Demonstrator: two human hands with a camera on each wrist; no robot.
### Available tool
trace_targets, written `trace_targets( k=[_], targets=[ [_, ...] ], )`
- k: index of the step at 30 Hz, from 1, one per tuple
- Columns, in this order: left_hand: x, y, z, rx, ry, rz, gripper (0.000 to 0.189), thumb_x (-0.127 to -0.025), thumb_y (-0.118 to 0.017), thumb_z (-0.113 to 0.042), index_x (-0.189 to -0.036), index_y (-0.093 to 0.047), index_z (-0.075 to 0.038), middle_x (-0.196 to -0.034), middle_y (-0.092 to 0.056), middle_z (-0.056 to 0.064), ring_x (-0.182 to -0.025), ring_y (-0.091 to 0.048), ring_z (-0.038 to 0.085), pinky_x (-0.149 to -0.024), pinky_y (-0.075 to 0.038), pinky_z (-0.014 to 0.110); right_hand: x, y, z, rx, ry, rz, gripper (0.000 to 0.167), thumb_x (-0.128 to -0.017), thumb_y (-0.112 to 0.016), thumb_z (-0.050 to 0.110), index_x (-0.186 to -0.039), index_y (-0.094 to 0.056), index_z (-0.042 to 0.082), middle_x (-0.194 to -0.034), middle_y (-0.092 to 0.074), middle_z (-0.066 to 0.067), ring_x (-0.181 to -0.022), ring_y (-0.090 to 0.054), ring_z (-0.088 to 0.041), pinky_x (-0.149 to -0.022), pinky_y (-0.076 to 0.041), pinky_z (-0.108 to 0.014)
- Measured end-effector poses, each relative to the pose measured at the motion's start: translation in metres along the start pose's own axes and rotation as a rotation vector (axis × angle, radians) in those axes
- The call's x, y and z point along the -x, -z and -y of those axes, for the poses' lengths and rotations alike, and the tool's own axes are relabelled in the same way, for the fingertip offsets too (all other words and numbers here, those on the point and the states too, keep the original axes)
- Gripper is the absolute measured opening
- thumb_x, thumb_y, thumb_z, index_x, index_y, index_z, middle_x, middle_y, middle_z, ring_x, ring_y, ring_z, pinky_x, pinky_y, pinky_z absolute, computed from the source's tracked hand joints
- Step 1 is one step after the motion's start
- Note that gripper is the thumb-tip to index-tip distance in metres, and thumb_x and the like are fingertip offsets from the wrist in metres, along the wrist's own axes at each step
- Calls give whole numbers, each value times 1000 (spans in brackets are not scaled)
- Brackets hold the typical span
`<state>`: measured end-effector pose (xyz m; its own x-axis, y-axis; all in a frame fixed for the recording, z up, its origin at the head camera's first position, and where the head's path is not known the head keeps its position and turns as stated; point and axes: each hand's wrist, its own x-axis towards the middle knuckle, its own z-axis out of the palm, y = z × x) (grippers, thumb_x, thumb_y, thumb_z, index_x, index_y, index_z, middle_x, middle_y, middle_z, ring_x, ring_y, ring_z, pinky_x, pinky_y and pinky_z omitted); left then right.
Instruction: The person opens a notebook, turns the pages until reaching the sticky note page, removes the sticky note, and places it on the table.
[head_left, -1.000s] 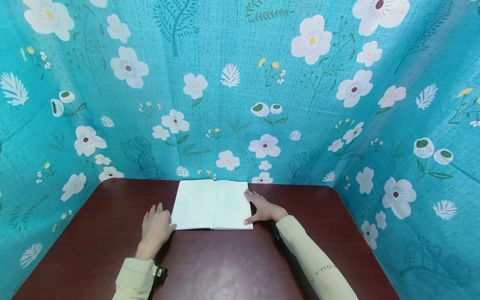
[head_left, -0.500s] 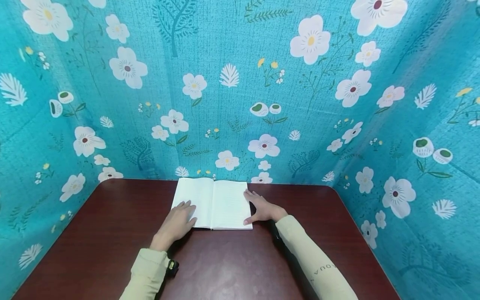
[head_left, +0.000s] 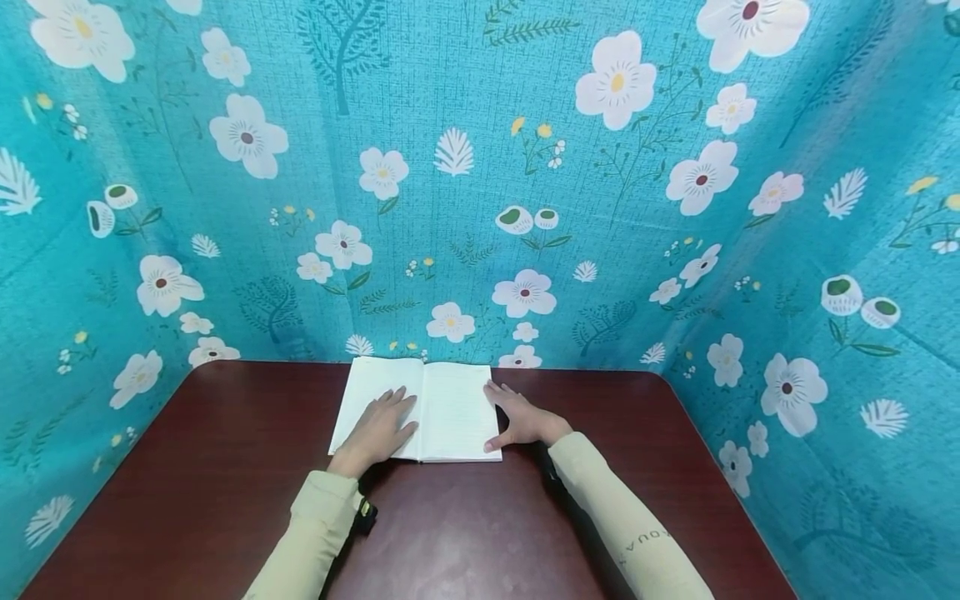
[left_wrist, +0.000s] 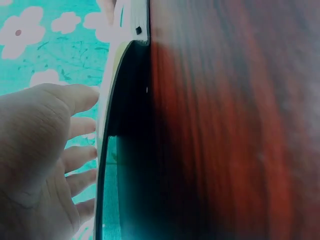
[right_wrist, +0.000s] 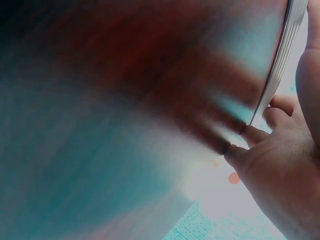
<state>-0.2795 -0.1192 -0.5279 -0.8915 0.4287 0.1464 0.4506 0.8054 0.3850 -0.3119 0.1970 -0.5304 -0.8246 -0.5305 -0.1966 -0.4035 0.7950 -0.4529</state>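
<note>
A notebook (head_left: 456,417) lies spread at the far edge of the table, its white pages facing up; faint lines show on the right page. My left hand (head_left: 377,427) rests on the left page, fingers extended toward the middle fold. In the left wrist view, the left hand's fingertips meet the page, and the left cover (left_wrist: 102,120) is raised off the tabletop. At the notebook's right edge is my right hand (head_left: 522,418), thumb and fingers spread along that side. The right wrist view shows its fingers (right_wrist: 255,136) beside the page stack (right_wrist: 280,65), some touching the table.
The dark red-brown table (head_left: 480,533) has a glossy surface and rounded far corners. A turquoise flowered curtain (head_left: 465,275) hangs behind it and along both sides. A black device (head_left: 365,515) is strapped under the left wrist.
My left hand has moved right, from beside the notebook's left edge onto the left page, close to the fold. The right hand has stayed at the right edge.
</note>
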Motion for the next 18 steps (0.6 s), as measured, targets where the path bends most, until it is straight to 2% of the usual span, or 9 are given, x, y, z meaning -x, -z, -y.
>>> trace_targets(
  k=[7, 12, 18],
  targets=[
    [-11, -1, 3, -44, -12, 44, 51, -101, -63, -24, -142, -54, 5, -152, -45, 29, -142, -40, 50, -114, -34, 63, 2, -2, 0, -29, 5, -3, 120, -79, -82, 55, -164, -12, 6, -172, -8, -11, -158, -4, -38, -123, -15, -62],
    [-11, -1, 8, -16, -18, 82, 54, -102, -60, -24, -146, -50, 6, -153, -43, 30, -142, -39, 52, -114, -34, 64, 2, -2, -2, -28, 2, -6, 121, -78, -82, 56, -164, -12, 7, -172, -8, -10, -158, -4, -38, -123, -15, -63],
    [-12, 2, 11, 23, -2, 132, 56, -102, -61, -25, -148, -48, 3, -156, -41, 28, -143, -37, 51, -115, -33, 63, 2, -2, -2, -18, -1, -7, 122, -77, -82, 56, -164, -12, 7, -172, -8, -9, -158, -4, -38, -123, -15, -64]
  ],
)
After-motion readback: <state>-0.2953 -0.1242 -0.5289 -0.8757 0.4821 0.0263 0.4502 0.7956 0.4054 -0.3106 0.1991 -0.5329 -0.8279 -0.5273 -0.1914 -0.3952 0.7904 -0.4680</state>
